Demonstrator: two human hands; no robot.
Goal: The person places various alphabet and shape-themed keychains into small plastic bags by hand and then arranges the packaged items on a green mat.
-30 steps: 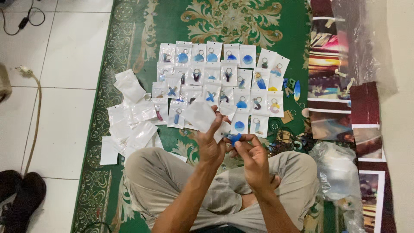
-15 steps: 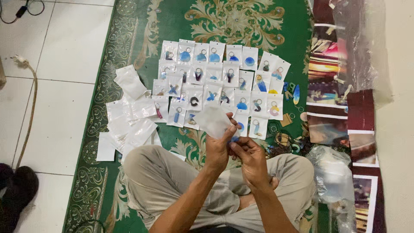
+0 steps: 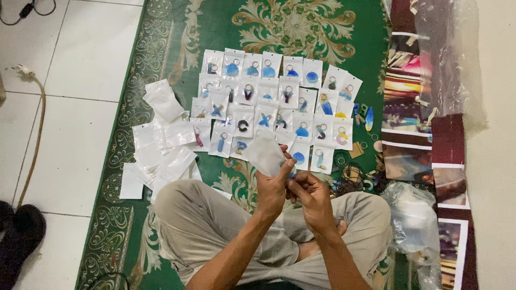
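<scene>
I sit cross-legged on a green patterned rug (image 3: 161, 48). My left hand (image 3: 273, 185) holds up a small white zip pouch (image 3: 263, 153) by its lower edge. My right hand (image 3: 312, 194) is right beside it, fingers pinched at the pouch's mouth around a small blue piece that is mostly hidden. Just beyond my hands lie rows of filled pouches (image 3: 279, 107), each showing a coloured keychain.
A heap of empty white pouches (image 3: 161, 145) lies to the left on the rug. Loose keychains (image 3: 355, 177) and a clear plastic bag (image 3: 414, 215) sit by my right knee. Printed pictures (image 3: 414, 102) line the right side. A cable (image 3: 35, 123) and black shoe (image 3: 19, 236) lie on the white tiles.
Both hands have drawn closer together and a little nearer my lap. The right hand's fingers now sit at the pouch's mouth.
</scene>
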